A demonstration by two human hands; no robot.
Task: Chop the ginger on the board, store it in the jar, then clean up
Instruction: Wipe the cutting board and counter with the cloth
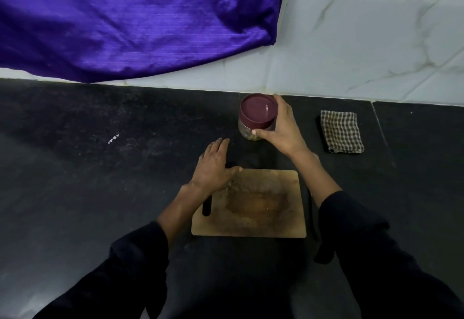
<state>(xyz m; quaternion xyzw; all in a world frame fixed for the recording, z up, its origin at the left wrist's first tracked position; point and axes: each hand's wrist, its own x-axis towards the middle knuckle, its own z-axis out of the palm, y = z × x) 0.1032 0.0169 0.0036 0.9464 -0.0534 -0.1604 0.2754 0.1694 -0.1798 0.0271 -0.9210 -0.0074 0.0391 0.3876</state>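
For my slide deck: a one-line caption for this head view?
Right hand grips the lidded jar; left hand rests by the stained board.

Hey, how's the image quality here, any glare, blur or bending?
Head view: dim, soft overall; the counter edge bows from wide-angle distortion; sheen on the purple cloth; the jar lid lettering is too blurred to read; dark sleeves melt into the counter.

On the counter (75, 180): board (251, 205) nearest, jar (254, 120) behind it, folded cloth (341, 131) right of jar, knife (312, 215) along board's right edge.
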